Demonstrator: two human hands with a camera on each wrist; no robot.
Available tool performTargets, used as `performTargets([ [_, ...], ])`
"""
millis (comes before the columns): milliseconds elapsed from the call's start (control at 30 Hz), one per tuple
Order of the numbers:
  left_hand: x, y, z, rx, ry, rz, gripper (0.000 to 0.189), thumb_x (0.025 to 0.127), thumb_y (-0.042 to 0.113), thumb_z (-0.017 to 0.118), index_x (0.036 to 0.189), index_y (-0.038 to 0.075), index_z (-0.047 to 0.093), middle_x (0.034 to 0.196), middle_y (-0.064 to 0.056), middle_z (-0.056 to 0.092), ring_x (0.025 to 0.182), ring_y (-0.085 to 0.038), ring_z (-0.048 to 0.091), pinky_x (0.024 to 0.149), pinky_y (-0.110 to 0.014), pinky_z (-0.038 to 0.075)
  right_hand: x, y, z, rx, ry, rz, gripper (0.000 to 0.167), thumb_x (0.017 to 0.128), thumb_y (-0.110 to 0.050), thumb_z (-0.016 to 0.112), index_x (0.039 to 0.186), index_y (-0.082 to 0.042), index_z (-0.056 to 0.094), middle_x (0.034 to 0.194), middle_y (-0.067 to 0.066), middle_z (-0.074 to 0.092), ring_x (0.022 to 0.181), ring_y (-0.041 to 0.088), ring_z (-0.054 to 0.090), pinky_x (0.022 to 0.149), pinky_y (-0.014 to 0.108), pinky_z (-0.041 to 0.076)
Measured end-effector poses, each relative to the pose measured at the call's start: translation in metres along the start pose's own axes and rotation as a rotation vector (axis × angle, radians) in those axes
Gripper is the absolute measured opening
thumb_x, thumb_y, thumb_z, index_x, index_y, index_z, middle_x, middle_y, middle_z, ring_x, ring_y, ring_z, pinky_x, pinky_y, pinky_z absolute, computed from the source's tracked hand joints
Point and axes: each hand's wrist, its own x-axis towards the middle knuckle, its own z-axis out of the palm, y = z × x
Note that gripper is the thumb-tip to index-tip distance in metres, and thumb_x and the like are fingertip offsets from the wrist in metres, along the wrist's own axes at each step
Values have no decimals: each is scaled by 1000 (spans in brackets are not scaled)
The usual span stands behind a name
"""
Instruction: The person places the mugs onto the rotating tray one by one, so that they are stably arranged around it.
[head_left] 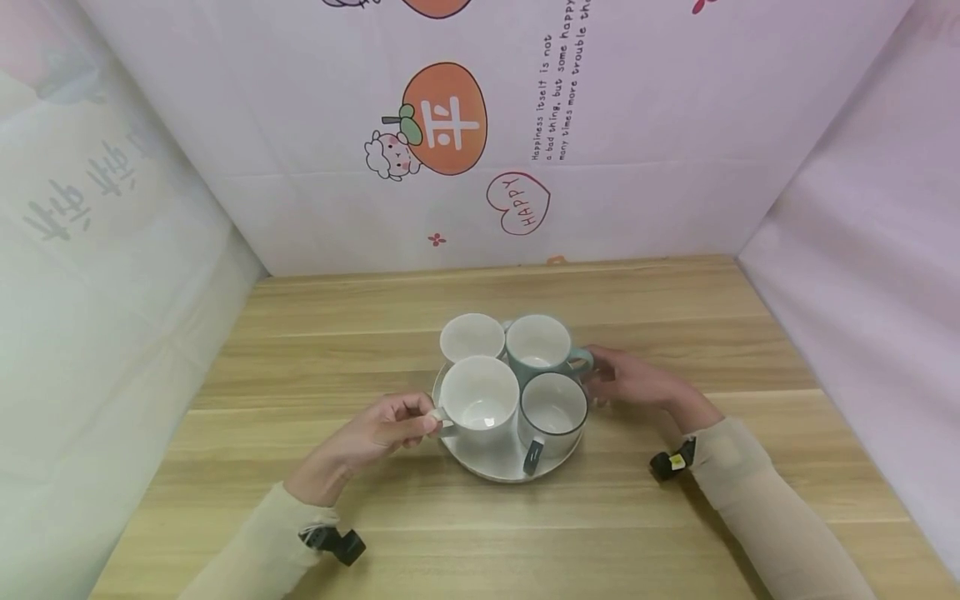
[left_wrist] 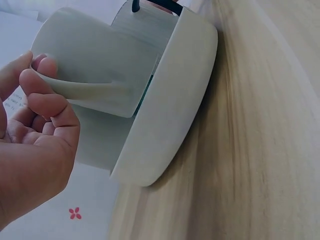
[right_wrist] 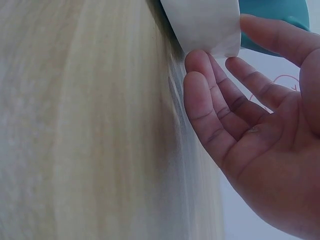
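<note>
Several mugs stand together in a round white dish (head_left: 491, 468). My left hand (head_left: 396, 427) pinches the handle (left_wrist: 90, 90) of the front-left white mug (head_left: 480, 393), thumb and fingertips on it; this mug stands upright. Behind it is another white mug (head_left: 472, 337). A teal mug (head_left: 537, 340) stands back right, its handle beside my right hand. The grey-white mug (head_left: 555, 408) with a dark rim sits front right, its dark handle toward me. At the dish's right side, my right hand (right_wrist: 270, 115) has its fingers loosely bent and fingertips at the outer wall (right_wrist: 205, 25).
The dish stands on a wood-grain table (head_left: 637, 525). A white printed cloth (head_left: 637, 167) hangs at the back, with pale cloth walls on the left (head_left: 112, 292) and right (head_left: 862, 250). Each wrist carries a small black camera.
</note>
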Motion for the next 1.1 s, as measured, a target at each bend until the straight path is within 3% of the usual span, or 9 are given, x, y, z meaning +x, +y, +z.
performTargets([
  [300,1,-8,-2,2,4,-20,11,99,16,60,89,18,64,74,12,52,66,-7,43,54,-21,28,1,2,0,0,3,9,39,96,-5,61,133,-14,51,110,16,64,86,31,66,67,42,59],
  [533,4,-16,-2,-37,-24,8,11,98,14,61,88,16,63,76,11,52,68,-9,43,58,-20,31,1,4,-1,3,1,7,41,96,-5,62,134,-13,50,114,17,64,88,30,66,67,42,59],
  [833,8,-22,-1,-56,2,-52,10,97,17,64,86,17,63,77,12,53,70,-6,46,61,-17,35,0,3,-1,3,8,16,39,96,-7,62,133,-15,51,111,15,65,86,29,66,67,42,59],
  [1100,11,-28,-2,-84,-1,-67,9,97,14,63,88,17,64,88,9,60,73,-6,46,63,-17,37,0,5,-1,14,9,26,44,95,-7,63,135,-17,50,116,15,64,85,28,66,68,42,60],
])
